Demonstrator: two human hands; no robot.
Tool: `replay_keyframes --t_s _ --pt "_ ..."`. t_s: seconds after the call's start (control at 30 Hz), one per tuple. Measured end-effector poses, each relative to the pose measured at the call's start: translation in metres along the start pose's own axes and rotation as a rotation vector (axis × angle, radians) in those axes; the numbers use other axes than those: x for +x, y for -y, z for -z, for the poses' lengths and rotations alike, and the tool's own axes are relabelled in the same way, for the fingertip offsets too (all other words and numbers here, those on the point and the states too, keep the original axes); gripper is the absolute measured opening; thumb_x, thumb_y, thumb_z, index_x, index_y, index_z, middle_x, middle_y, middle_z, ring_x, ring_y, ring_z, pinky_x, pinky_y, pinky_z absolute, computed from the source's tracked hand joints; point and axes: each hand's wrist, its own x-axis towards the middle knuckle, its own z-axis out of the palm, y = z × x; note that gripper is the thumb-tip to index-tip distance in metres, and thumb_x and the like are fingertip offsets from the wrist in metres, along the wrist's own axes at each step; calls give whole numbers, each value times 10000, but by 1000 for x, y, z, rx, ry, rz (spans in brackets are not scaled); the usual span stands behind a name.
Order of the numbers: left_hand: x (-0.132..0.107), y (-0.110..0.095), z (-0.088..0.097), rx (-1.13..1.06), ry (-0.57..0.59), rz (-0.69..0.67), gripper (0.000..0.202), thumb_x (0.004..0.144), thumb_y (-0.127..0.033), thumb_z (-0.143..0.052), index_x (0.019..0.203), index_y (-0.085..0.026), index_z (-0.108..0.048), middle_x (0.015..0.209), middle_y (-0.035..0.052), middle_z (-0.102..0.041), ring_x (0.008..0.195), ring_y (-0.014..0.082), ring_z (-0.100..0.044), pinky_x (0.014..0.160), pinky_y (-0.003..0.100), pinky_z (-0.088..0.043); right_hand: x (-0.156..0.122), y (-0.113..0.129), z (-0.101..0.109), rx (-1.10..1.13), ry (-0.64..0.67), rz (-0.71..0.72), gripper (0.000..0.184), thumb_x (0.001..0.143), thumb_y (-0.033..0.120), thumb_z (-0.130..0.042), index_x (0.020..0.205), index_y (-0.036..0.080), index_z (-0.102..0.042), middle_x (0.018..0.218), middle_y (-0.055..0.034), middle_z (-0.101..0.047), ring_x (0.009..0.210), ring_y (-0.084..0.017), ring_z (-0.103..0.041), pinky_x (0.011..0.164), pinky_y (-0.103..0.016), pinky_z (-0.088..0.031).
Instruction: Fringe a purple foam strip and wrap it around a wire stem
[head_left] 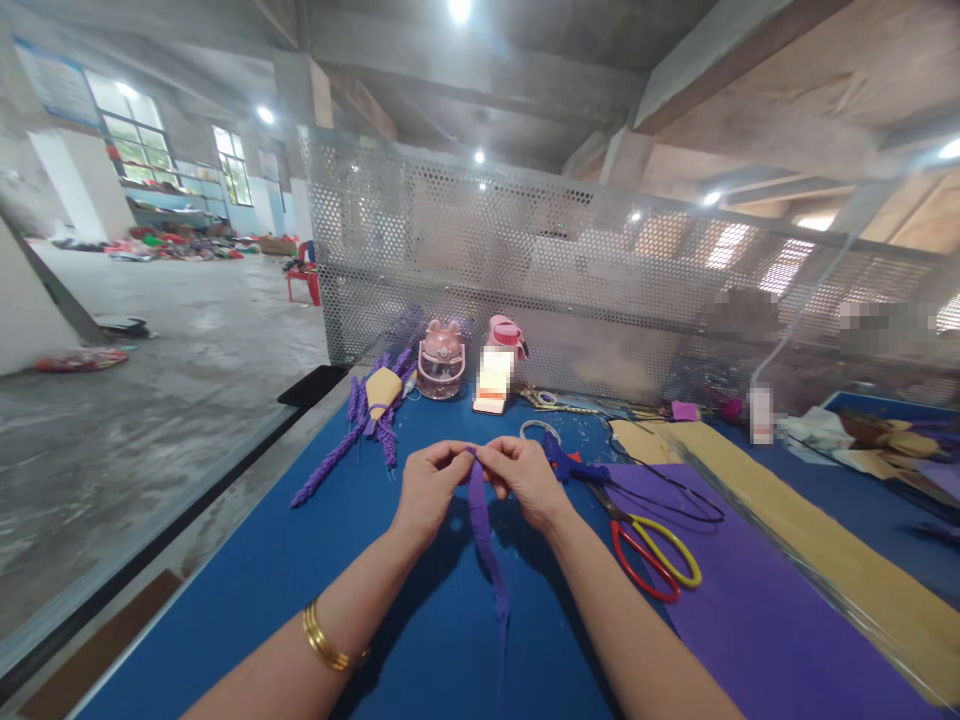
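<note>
My left hand and my right hand meet above the blue tabletop, thumbs and fingers pinched together. Between them they grip the upper end of a purple crepe paper strip, which hangs down toward me and narrows to a thin tail. Just beyond my right hand lies a dark blue glue gun with a black cord. Scissors with one red and one yellow handle rest right of my right wrist. A bundle of purple flower stems with a yellow paper wrap lies beyond my left hand.
A pink bear-eared bottle and a lit phone stand at the back, before a perforated metal screen. Purple paper and tan paper cover the right side. A red chair stands on the floor beyond.
</note>
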Motion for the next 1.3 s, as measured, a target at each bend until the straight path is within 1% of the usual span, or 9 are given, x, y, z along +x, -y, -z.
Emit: replay_keyframes --t_s 0.13,0.4,0.63,0.83,0.97,1.2,1.3 --pt "0 -2 0 25 13 -8 113 672 -197 -591 682 -127 -680 533 -7 -641 510 101 -550 516 187 -426 1 0 1 7 -8 -3 292 664 404 -674 585 146 -564 481 44 -542 332 -38 -396 330 -166 -263" --pt "1 0 0 56 5 -24 119 687 -223 -598 669 -130 -668 518 -21 -616 491 86 -516 499 179 -408 1 -1 -1 23 -19 4 283 665 391 -679 584 145 -564 482 47 -537 336 -38 -400 333 -162 -267" --pt "0 1 1 58 25 -39 139 701 -250 -595 674 -132 -663 535 -17 -623 507 91 -528 509 183 -409 1 -3 0 57 -12 -20 272 667 382 -673 588 144 -567 487 42 -550 336 -37 -402 339 -162 -271" --pt "0 0 1 66 -8 -32 157 677 -277 -616 617 -134 -643 493 -25 -593 478 93 -512 489 190 -398 1 -4 0 97 1 -47 266 663 383 -669 591 146 -571 500 34 -559 341 -35 -397 349 -166 -274" --pt "0 0 0 57 -4 -26 164 675 -274 -609 583 -139 -623 491 -20 -598 480 102 -526 492 199 -402 1 -5 1 118 7 -57 267 657 384 -673 590 147 -570 500 34 -556 344 -35 -393 349 -168 -266" --pt "1 5 2 88 -10 -54 142 693 -260 -588 615 -146 -619 537 -22 -613 518 103 -543 524 198 -418 2 -7 0 144 30 -73 256 659 371 -671 600 145 -567 506 32 -558 346 -32 -397 352 -163 -260" --pt "1 7 2 87 -6 -54 141 698 -262 -581 627 -146 -620 548 -19 -621 524 106 -546 535 203 -424 2 -7 0 153 45 -84 256 681 369 -638 583 151 -547 497 36 -552 341 -34 -403 356 -165 -273"
